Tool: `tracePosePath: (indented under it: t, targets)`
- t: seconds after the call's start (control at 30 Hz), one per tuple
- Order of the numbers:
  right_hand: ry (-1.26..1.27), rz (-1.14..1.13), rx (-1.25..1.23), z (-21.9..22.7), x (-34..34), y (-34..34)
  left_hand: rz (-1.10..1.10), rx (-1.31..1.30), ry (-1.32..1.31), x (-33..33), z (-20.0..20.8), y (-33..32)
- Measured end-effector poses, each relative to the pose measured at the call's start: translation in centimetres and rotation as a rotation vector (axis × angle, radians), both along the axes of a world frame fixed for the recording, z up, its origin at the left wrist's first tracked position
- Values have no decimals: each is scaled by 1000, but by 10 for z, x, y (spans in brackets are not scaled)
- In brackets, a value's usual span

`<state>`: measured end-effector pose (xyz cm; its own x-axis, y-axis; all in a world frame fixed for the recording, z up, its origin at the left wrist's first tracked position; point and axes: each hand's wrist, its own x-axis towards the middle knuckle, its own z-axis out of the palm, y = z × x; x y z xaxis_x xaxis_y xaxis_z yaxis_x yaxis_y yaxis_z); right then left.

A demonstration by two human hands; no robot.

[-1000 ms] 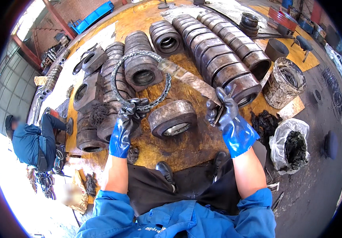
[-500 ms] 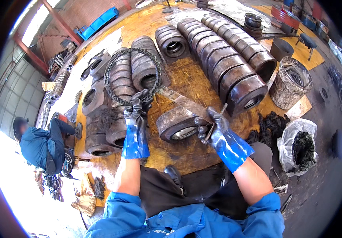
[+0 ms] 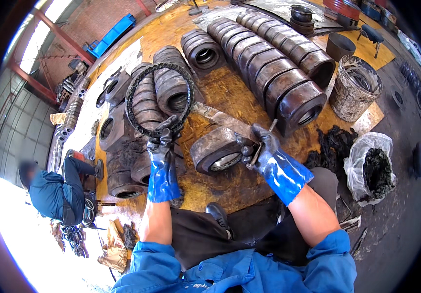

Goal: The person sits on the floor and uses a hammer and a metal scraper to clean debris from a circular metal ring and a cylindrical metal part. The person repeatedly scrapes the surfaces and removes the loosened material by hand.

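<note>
In blue rubber gloves with blackened palms and fingers, both my hands are raised over a brown-stained work surface. My left hand (image 3: pixel 162 146) is closed on the lower edge of a large black rubber ring (image 3: pixel 191 88), holding it upright. From my right hand (image 3: pixel 267 154) a flat, worn metal blade (image 3: pixel 227 121) reaches left, its tip close to the ring's right side; I cannot tell whether they touch. A thin metal rod (image 3: pixel 273 125) also sticks out of the right fist, crossing the blade's end. Below the blade lies a thick steel mould ring (image 3: pixel 215 150).
Long rows of steel mould rings (image 3: pixel 274 73) lie beyond, with shorter stacks (image 3: pixel 144 105) behind the black ring. At right stand a dirty bucket (image 3: pixel 356 90), black scraps (image 3: pixel 335 149) and a plastic-lined container (image 3: pixel 352 168). A person in blue (image 3: pixel 54 195) sits at left.
The black ring has turned slightly in my left hand, showing a smoother face. The whole view has shifted a little. Blade and rod stay in my right hand.
</note>
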<state>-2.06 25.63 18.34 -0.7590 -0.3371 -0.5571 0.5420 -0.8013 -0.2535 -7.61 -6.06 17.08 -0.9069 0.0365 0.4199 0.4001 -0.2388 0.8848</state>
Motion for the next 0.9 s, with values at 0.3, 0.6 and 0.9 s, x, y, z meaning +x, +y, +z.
tracePosePath:
  t: [0.3,0.6,0.9]
  targets:
    - [23,-11,38,1,-3,17,43,-219,28,2,1,3]
    - [32,-33,123,7,-4,20,67,-437,15,3,-1,-9]
    - [65,-91,149,5,-7,25,12,-374,-61,8,-4,-9]
